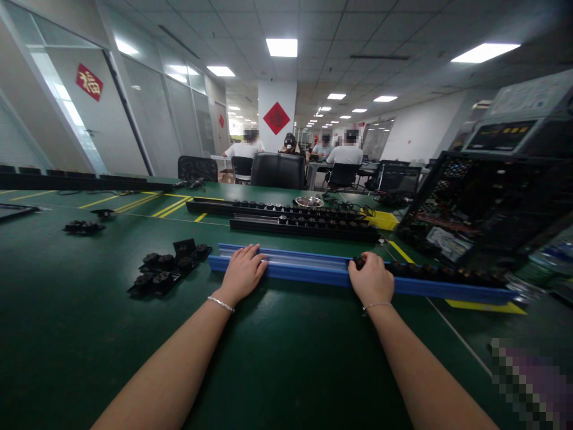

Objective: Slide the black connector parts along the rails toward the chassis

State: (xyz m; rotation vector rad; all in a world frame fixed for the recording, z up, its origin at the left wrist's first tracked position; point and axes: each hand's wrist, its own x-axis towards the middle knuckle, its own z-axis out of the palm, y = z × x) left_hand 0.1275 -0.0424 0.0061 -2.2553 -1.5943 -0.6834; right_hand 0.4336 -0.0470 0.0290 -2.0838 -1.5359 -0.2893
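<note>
A long blue channel point(308, 273) lies across the green table in front of me, its trough facing up. My left hand point(244, 272) grips it near its left end, fingers laid over the trough and thumb by the front wall. Further right, my right hand point(372, 278) is closed around a small black round part point(359, 261) in the trough, mostly hidden by the fingers. Right of that hand, a row of similar black parts point(441, 272) fills the channel. Several black knob-like pieces on flat bases point(163, 263) lie left of the channel.
Behind the channel lie two black channels point(259, 224) with rows of parts. An open computer case point(474, 209) stands at right, near a yellow tray point(382, 220). Smaller black pieces point(83, 227) lie at left. Beyond the table are chairs point(278, 170) and seated people.
</note>
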